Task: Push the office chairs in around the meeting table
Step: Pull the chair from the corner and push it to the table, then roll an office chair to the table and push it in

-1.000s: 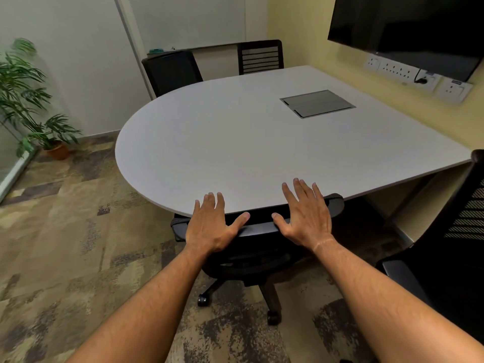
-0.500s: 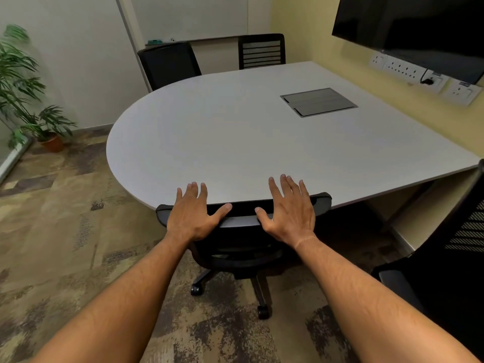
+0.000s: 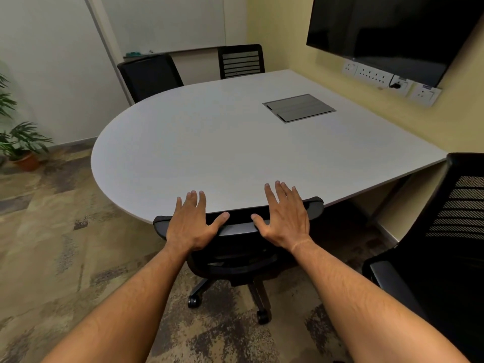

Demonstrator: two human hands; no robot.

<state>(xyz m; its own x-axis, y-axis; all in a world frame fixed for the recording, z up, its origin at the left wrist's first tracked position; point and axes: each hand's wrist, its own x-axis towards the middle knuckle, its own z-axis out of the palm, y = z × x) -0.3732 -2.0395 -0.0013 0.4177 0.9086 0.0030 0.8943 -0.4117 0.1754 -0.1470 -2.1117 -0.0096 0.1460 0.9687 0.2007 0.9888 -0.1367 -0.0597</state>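
A black office chair [image 3: 238,227] stands at the near curved edge of the grey meeting table [image 3: 209,142], with the top of its backrest touching the edge and its seat under the tabletop. My left hand [image 3: 191,226] lies flat on the left part of the backrest top, fingers spread and reaching over the table edge. My right hand [image 3: 285,218] lies flat on the right part in the same way. Neither hand is wrapped around the chair.
A second black mesh chair [image 3: 445,244] stands at my right, away from the table. Two more chairs [image 3: 149,77] [image 3: 241,61] sit at the far side. A cable box [image 3: 298,108] is set into the tabletop. On the right are a wall screen [image 3: 392,30] and sockets [image 3: 387,79], and on the left a potted plant [image 3: 21,142].
My view has shifted slightly. Both hands stay flat on the same spots of the backrest, and the chair stays against the table edge.
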